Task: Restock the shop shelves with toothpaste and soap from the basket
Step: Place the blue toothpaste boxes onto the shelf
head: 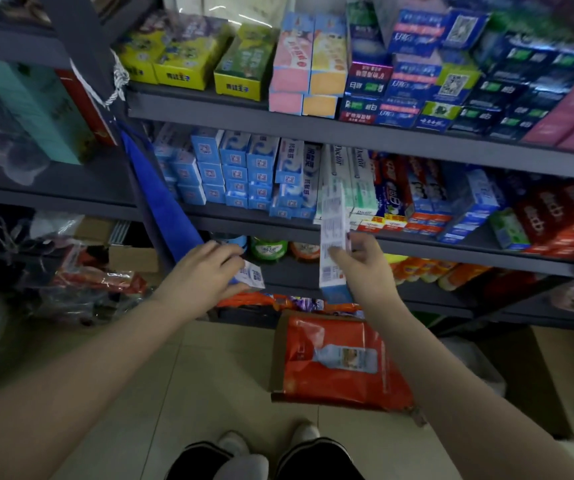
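Observation:
My right hand [361, 268] grips a long white and blue toothpaste box [333, 233], held upright in front of the middle shelf [244, 223]. My left hand [206, 271] holds a smaller white and blue box [253, 276] by its end, just below that shelf's front edge. The middle shelf carries stacked blue toothpaste boxes [230, 171] on the left and white, red and blue boxes [413, 195] on the right. No basket is in view.
The top shelf [313, 123] holds yellow, pink and dark blue boxes. Bottles [268, 249] stand on the lower shelf. A red bag in a cardboard box [334, 362] sits on the tiled floor by my feet. A blue cloth [161, 199] hangs from the upright.

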